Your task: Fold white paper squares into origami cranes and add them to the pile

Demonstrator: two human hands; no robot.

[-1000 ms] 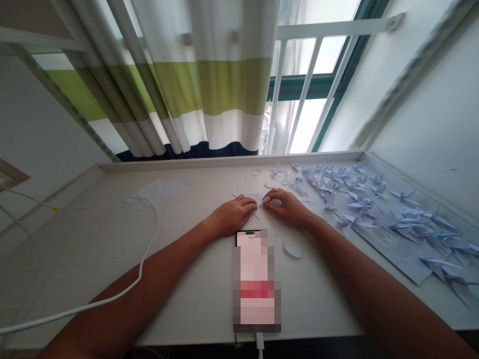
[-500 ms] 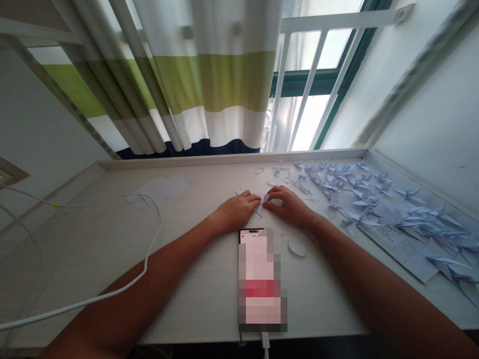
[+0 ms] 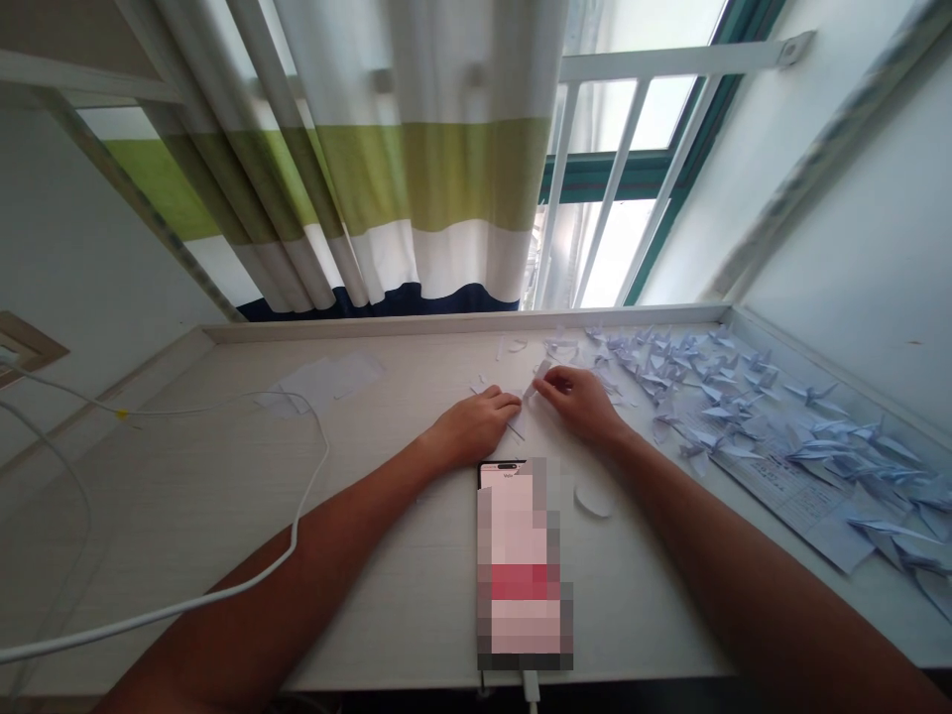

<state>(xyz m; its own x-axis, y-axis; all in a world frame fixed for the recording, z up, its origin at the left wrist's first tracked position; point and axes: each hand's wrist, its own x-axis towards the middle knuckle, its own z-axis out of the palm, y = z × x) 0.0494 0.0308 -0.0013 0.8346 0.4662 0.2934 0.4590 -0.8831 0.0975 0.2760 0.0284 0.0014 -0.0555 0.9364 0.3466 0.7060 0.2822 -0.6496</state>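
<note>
A small folded piece of white paper (image 3: 536, 379) stands tilted between my two hands, above the desk. My right hand (image 3: 581, 399) pinches it from the right between thumb and fingers. On the left, my left hand (image 3: 480, 420) rests low with its fingers pressed together, the tips at the lower end of the same paper; its thumb is mostly hidden. A thin paper strip (image 3: 516, 430) pokes out beneath the left fingers. Many folded paper cranes (image 3: 673, 362) lie just beyond and right of my right hand.
A phone (image 3: 521, 555) with a plugged-in cable lies in front of my hands. Flat paper sheets (image 3: 323, 384) lie at the back left. A curved paper scrap (image 3: 592, 501) sits right of the phone. A printed sheet (image 3: 795, 501) lies under some cranes. A white cable (image 3: 308, 486) crosses my left forearm.
My right hand has lifted its side of the paper, which now stands more upright and angled up to the right. My left hand has stayed nearly in place. The view has tilted slightly.
</note>
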